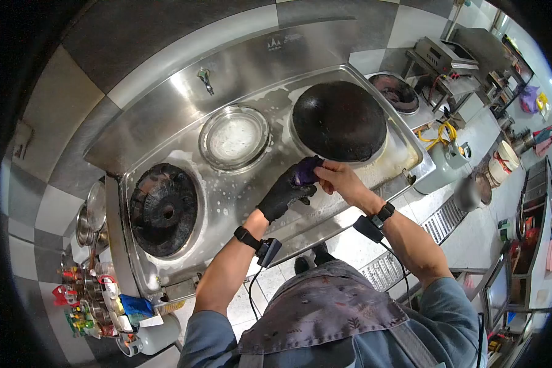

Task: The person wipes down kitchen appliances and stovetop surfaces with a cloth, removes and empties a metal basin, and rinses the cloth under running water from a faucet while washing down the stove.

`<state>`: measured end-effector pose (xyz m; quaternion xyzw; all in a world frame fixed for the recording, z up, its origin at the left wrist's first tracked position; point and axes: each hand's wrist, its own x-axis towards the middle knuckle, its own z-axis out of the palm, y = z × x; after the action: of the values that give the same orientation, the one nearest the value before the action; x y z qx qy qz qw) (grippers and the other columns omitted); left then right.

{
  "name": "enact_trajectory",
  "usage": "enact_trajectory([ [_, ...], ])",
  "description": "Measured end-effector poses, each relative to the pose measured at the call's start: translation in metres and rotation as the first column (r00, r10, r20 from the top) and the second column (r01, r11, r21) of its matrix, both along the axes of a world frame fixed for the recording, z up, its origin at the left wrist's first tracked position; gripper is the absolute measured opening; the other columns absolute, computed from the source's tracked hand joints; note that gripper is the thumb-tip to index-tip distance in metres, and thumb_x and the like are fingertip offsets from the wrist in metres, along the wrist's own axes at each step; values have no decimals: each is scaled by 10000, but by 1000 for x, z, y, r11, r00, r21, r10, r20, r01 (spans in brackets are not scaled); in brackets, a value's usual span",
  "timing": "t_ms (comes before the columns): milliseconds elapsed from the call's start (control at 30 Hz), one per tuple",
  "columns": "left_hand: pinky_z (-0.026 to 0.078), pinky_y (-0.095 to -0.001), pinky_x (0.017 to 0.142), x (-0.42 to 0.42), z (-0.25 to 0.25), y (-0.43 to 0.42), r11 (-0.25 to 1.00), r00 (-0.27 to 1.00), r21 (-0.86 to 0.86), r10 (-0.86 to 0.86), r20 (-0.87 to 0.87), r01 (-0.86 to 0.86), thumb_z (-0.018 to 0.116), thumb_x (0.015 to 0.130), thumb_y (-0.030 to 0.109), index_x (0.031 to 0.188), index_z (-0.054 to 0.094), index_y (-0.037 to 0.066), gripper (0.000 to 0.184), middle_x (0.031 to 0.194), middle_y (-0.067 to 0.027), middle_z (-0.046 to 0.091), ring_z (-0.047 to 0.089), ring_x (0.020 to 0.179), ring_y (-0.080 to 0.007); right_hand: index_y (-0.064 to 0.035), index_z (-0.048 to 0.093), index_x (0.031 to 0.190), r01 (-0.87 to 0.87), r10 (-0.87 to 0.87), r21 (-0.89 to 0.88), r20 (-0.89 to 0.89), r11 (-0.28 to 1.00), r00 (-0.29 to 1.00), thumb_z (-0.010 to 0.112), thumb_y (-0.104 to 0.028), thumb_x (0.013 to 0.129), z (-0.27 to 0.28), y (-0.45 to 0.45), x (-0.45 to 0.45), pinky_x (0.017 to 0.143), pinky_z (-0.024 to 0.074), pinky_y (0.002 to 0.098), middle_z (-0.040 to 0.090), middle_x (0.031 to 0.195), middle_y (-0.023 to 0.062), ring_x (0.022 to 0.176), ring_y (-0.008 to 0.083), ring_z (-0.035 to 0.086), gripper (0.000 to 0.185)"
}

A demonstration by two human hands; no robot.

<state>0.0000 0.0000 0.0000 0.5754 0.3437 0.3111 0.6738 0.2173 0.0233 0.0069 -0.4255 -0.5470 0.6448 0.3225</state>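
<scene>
Patterned grey-mauve cloth apron (325,313) lies nearest; beyond it, a black-gloved left hand (282,197) grips and a bare right hand (345,185) pinches a small, crumpled dark-purple bundle (305,173) above the shiny steel stove's front (260,214). Partly hidden by fingers, its long axis appears slanted toward a round black wok (340,119) behind; a round steel basin (204,138) and black circular burner (150,211) sit leftward.

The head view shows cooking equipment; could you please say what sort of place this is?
Most likely a commercial kitchen, judging by the wide steel stove, the large dark wok on it and the gas cylinder standing nearby.
</scene>
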Motion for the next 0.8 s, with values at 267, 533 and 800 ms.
enact_trajectory([
  [267,533,-423,975,-17,6,-25,910,888,-360,326,323,-203,693,942,188,1496,465,136,601,1382,-76,600,614,1197,-243,-40,649,876,114,-114,-7,-123,993,986,606,-239,1039,6,-30,3,552,423,249,587,723,6,614,89,543,261],
  [533,508,-523,1061,-17,-6,-18,865,619,-491,445,647,-108,581,1037,247,1462,469,53,480,1420,-174,559,574,1277,-335,10,609,1312,-137,-63,539,337,831,940,725,-270,929,-6,-34,36,866,532,381,691,971,126,938,273,679,488],
  [800,514,-544,1041,93,33,18,940,806,-341,183,564,25,322,1110,385,1495,405,80,498,1498,-150,480,542,1308,-356,56,645,1228,175,-288,478,172,860,942,706,-262,943,20,-13,97,831,533,357,705,1072,216,952,223,683,431],
])
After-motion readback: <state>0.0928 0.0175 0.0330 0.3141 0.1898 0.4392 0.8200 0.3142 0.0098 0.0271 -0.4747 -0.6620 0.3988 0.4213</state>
